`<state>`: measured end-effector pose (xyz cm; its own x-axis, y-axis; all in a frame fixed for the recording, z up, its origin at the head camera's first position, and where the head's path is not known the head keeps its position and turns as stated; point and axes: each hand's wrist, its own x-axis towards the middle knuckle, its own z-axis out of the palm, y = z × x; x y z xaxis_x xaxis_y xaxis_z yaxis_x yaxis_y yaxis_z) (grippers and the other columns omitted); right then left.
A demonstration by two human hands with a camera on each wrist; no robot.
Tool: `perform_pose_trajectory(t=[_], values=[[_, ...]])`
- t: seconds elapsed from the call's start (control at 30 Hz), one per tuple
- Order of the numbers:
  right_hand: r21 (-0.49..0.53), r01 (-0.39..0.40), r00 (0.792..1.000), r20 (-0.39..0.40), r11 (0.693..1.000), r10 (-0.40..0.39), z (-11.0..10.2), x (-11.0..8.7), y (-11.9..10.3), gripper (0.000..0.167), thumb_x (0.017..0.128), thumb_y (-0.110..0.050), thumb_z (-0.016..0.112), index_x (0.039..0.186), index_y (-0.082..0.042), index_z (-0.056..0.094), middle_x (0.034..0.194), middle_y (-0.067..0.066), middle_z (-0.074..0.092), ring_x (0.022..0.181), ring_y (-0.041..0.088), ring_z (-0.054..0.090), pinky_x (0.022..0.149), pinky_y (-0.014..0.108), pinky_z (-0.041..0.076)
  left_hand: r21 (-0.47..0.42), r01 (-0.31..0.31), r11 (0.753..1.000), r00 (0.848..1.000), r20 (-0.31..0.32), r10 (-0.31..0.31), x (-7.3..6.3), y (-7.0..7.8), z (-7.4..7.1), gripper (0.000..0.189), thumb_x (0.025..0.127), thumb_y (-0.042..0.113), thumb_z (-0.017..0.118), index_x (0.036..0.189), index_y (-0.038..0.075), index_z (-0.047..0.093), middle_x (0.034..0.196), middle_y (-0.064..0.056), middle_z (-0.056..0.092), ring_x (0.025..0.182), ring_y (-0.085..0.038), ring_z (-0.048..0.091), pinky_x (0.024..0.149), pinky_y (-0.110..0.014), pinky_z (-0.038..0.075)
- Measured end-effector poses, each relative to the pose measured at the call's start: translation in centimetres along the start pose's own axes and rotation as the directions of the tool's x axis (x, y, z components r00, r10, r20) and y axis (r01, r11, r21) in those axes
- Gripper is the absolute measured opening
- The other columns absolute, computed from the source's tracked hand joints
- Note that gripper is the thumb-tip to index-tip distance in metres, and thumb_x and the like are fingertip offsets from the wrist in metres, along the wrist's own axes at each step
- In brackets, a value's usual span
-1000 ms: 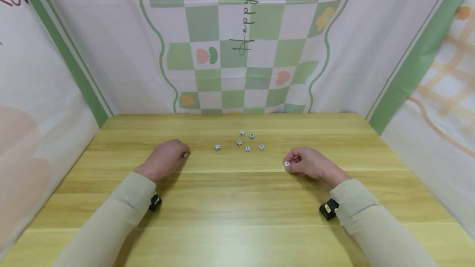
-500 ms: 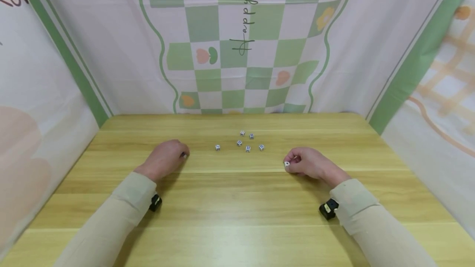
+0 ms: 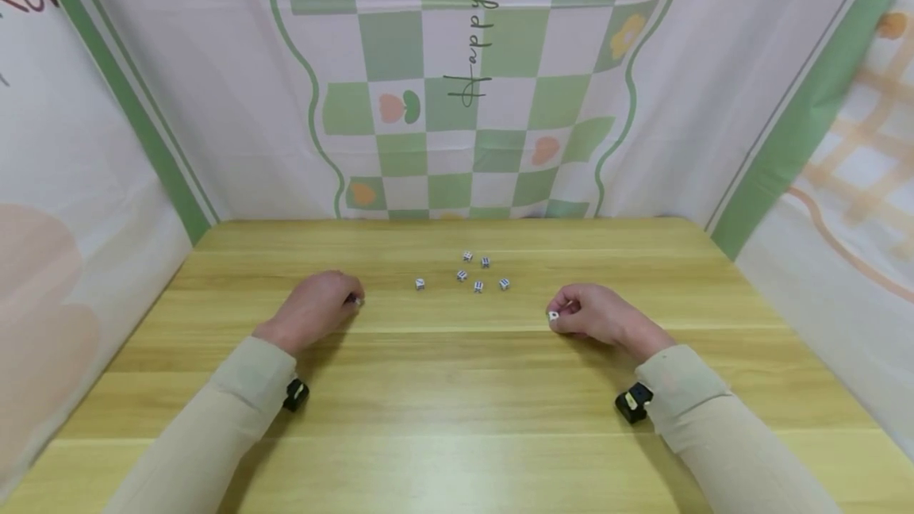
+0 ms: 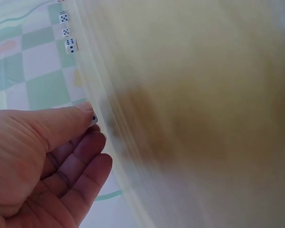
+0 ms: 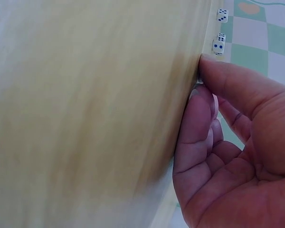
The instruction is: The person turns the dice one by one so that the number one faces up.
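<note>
So the left hand (image 3: 314, 308) is over on the left side of the wooden table (image 3: 457, 403), pinching a small white die (image 4: 94, 118) with the thumb tip pressed on it, and only a bit of that die peeks out, so no idea which number is up. The lower fingers are loosely bent in the left wrist view, and the index finger is mostly hidden behind the thumb. The right hand (image 3: 596, 314) is on the right side doing much the same, thumb and index finger pinching another die (image 3: 553, 315) down by the tabletop, with one big dot on the face you can see from above. Six more dice sit on the wood between the two hands, slightly farther away: a lone die (image 3: 420, 284) off to the left, a middle die (image 3: 462, 276), a far die (image 3: 467, 257) with its right-hand neighbour (image 3: 485, 262) just beside it, then a near die (image 3: 478, 287) and a rightmost die (image 3: 505, 284) at the near side of the bunch. None of those six are being touched. Both arms come in from the near side in beige sleeves (image 3: 721, 427), with a black gadget (image 3: 634, 403) at each wrist, and at the far edge hangs a green-and-white checked cloth (image 3: 450, 46) with "Happy" written sideways on it
</note>
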<state>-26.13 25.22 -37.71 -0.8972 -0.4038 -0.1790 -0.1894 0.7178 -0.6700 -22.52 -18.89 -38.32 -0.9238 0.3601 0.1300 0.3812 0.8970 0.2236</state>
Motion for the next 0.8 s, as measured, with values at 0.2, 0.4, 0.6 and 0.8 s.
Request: perform_pose_trajectory(t=[0.2, 0.4, 0.6, 0.8], values=[[-0.002, -0.004, 1.0, 0.004, 1.0, 0.004, 0.03, -0.07, 0.0, 0.016, 0.093, -0.015, 0.076, 0.105, -0.006, 0.071, 0.09, 0.004, 0.066, 0.076, 0.016, 0.057, 0.067, 0.029, 0.05, -0.05, -0.016, 0.999, 1.0, -0.015, 0.015, -0.12, 0.52, 0.2, 0.011, 0.097, 0.01, 0.073, 0.107, 0.007, 0.078, 0.104, -0.006, 0.078, 0.099, -0.025, 0.073, 0.091, -0.045, 0.058], [0.006, -0.007, 1.0, 0.006, 1.0, 0.007, 0.07, -0.1, 0.04, 0.016, 0.093, -0.015, 0.076, 0.105, -0.005, 0.071, 0.089, 0.004, 0.066, 0.074, 0.016, 0.057, 0.066, 0.029, 0.049, -0.123, -0.016, 0.992, 1.0, -0.002, 0.016, -0.32, 0.81, 0.16, 0.012, 0.098, 0.012, 0.073, 0.108, 0.007, 0.076, 0.103, -0.005, 0.077, 0.096, -0.02, 0.071, 0.089, -0.043, 0.059], [0.029, -0.01, 1.0, 0.009, 1.0, 0.01, 0.1, -0.03, 0.07, 0.016, 0.092, -0.012, 0.076, 0.105, -0.004, 0.071, 0.088, 0.004, 0.065, 0.073, 0.016, 0.057, 0.064, 0.028, 0.05, -0.233, 0.01, 0.972, 1.0, 0.022, -0.005, -0.45, 0.74, 0.19, 0.019, 0.099, 0.014, 0.071, 0.116, 0.007, 0.074, 0.108, -0.005, 0.076, 0.096, -0.017, 0.068, 0.088, -0.041, 0.058], [0.035, -0.015, 1.0, 0.011, 0.999, 0.014, 0.11, 0.07, 0.13, 0.016, 0.092, -0.012, 0.076, 0.105, -0.004, 0.071, 0.089, 0.004, 0.065, 0.075, 0.016, 0.057, 0.065, 0.028, 0.051, -0.311, -0.014, 0.95, 1.0, 0.02, 0.021, -0.47, 0.45, 0.41, 0.023, 0.1, 0.013, 0.069, 0.122, 0.006, 0.075, 0.115, -0.007, 0.076, 0.098, -0.016, 0.067, 0.089, -0.041, 0.057]])
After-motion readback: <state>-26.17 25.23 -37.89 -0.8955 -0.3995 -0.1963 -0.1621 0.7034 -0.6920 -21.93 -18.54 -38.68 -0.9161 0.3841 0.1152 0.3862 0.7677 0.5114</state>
